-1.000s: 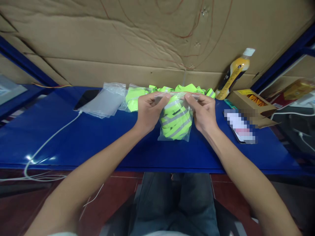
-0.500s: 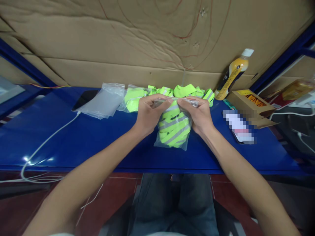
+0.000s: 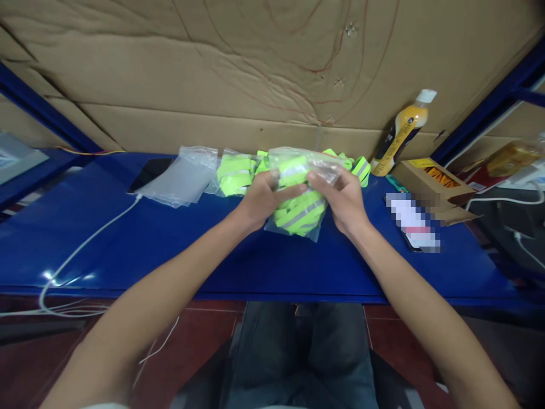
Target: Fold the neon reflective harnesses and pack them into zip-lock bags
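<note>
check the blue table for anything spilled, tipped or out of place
No spill shows on the blue table. The drink bottle at the back right, beside the open cardboard box, looks askew, leaning right in the picture, though lens distortion may explain it. The cardboard panel behind looks creased.

On the near side of the fingers point(image 3: 292, 193), the glossy blue desk point(image 3: 293, 270) leaves free passage; behind them, neon-yellow grey-striped fabric bands point(image 3: 361, 170) and a brown cardboard wall point(image 3: 204, 74) block, with a white-capped yellow-and-black plastic bottle point(image 3: 404, 132) farther right.
</note>
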The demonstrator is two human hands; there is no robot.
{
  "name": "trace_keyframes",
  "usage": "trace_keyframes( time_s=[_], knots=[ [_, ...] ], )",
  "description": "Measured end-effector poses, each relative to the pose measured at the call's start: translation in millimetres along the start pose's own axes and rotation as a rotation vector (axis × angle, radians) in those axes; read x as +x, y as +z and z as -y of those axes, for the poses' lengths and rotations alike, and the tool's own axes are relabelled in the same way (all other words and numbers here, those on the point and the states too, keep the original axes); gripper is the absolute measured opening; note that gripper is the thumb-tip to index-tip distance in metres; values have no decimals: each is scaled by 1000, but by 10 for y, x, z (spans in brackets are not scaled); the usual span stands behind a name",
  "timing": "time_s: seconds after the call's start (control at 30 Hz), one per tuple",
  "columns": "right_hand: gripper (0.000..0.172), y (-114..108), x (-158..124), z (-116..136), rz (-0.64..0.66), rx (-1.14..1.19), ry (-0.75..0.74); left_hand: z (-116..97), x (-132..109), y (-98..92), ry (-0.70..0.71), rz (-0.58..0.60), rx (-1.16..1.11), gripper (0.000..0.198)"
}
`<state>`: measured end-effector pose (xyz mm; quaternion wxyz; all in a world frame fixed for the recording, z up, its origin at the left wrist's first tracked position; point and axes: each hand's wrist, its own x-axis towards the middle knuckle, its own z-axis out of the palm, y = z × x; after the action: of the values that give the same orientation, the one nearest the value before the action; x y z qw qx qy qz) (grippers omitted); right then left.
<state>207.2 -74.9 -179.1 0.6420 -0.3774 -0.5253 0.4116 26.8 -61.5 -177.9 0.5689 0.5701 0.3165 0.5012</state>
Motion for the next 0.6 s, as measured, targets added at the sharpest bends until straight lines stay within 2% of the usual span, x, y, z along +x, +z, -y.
trace_keyframes(
  time_s=[0.1, 0.2, 0.3, 0.4, 0.47, 0.53, 0.6],
  knots=[
    [59, 60, -76, -63, 191, -104, 72, -32, 79, -120, 109, -112, -26, 49],
    [55, 91, -135, -173, 331, -136, 125, -28, 162, -211, 135, -153, -42, 55],
    [53, 92, -138, -243, 263, -82, 136, 2, 186, -196, 122, -121, -52, 60],
    [56, 86, -117, -233, 142, 14, 116, 51, 155, -113, 204, -64, 13, 63],
    [56, 78, -107, -210, 128, 17, 90, 84, 156, -107, 261, -63, 105, 66],
    [56, 62, -99, -195, 147, -25, 95, 96, 207, -212, 337, -135, 176, 70],
    [57, 38, -90, -192, 157, -83, 99, 65, 302, -450, 429, -248, 217, 78]
  ],
)
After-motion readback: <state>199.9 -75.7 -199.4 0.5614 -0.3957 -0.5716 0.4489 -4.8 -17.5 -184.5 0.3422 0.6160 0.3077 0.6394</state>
